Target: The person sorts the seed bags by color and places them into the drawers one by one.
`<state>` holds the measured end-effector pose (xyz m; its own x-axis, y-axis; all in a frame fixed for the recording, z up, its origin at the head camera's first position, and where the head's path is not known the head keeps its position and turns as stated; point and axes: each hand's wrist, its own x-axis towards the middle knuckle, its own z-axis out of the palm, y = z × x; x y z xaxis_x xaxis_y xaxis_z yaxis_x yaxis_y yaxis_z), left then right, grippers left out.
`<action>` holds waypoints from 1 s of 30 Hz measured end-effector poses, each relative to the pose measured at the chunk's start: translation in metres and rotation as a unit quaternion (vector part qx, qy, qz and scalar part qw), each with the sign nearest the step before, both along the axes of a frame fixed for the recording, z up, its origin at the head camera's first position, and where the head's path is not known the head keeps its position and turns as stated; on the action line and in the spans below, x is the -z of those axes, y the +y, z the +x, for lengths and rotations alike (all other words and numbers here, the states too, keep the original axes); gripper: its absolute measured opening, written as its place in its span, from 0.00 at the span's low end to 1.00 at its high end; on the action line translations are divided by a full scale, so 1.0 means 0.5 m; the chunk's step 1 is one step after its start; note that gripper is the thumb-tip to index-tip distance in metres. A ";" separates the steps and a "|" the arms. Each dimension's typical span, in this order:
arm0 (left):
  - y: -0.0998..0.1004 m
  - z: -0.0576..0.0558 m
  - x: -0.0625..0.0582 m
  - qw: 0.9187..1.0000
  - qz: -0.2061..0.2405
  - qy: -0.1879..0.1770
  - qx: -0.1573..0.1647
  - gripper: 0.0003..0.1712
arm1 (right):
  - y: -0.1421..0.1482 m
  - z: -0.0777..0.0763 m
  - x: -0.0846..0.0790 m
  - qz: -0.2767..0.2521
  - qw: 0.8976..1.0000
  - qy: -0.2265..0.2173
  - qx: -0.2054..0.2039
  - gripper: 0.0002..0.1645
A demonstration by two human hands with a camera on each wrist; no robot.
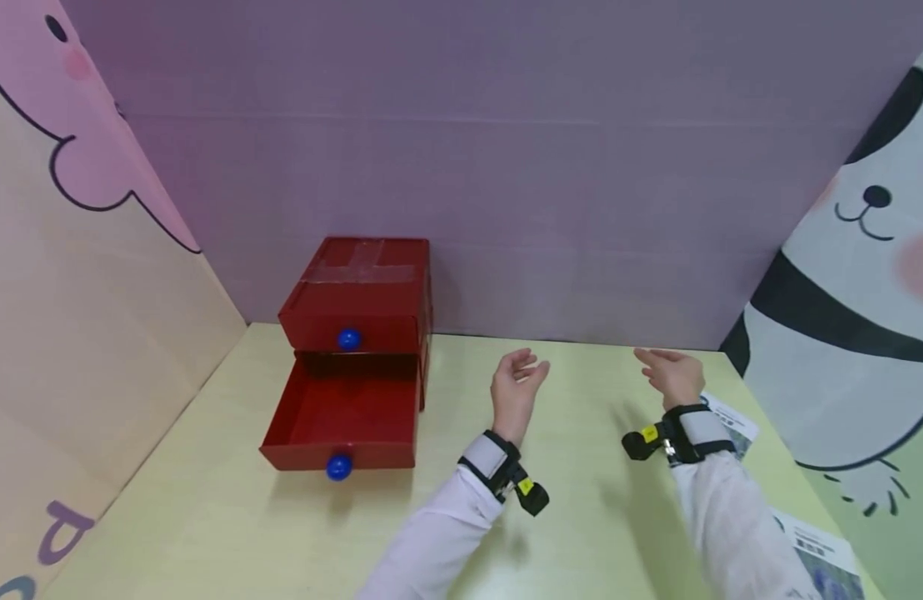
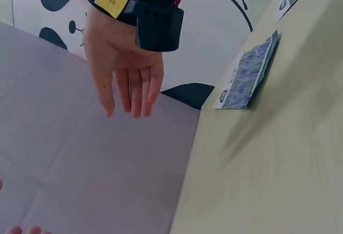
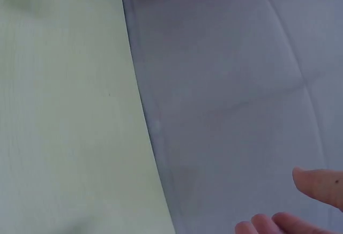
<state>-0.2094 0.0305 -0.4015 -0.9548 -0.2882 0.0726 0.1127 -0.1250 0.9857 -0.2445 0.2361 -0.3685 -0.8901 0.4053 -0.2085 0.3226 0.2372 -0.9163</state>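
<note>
A red two-drawer box [image 1: 364,287] stands at the back left of the table. Its upper drawer [image 1: 311,333] is closed, with a blue round knob [image 1: 349,339]. The lower drawer [image 1: 341,412] is pulled out, its visible inside bare, and it carries another blue knob [image 1: 339,467]. To the right of the box, my left hand [image 1: 516,396] is raised above the table with loosely bent fingers and nothing in it. My right hand [image 1: 673,379] hovers farther right, palm turned inward, also holding nothing; the left wrist view shows its fingers [image 2: 136,92] extended.
Two packets with purple flower pictures lie along the table's right side, one [image 2: 246,76] partly behind my right wrist, the other [image 1: 821,554] nearer. A purple-grey wall [image 1: 521,183] rises behind the table [image 1: 207,517]; printed panels [image 1: 844,333] flank it. Each wrist wears a strapped camera.
</note>
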 end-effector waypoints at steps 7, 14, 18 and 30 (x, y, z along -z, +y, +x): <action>0.037 -0.017 0.030 0.998 0.006 -0.062 0.020 0.20 | 0.056 0.028 0.023 0.042 0.999 -0.022 0.027 0.36; 0.053 -0.024 0.049 0.992 -0.020 -0.113 0.052 0.21 | 0.108 0.056 0.047 0.043 0.995 -0.047 0.074 0.37; 0.066 -0.031 0.059 0.988 0.006 -0.129 0.085 0.21 | 0.136 0.072 0.057 0.060 0.990 -0.085 0.097 0.41; 0.126 -0.035 0.107 0.973 0.014 -0.178 0.146 0.20 | 0.185 0.114 0.106 0.070 0.981 -0.104 0.147 0.34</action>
<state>-0.2271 0.0937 -0.4551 -0.9595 0.0019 -0.2817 -0.2797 -0.1277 0.9516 -0.1873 0.3284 -0.4218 -0.6748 0.6759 -0.2962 0.5721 0.2256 -0.7885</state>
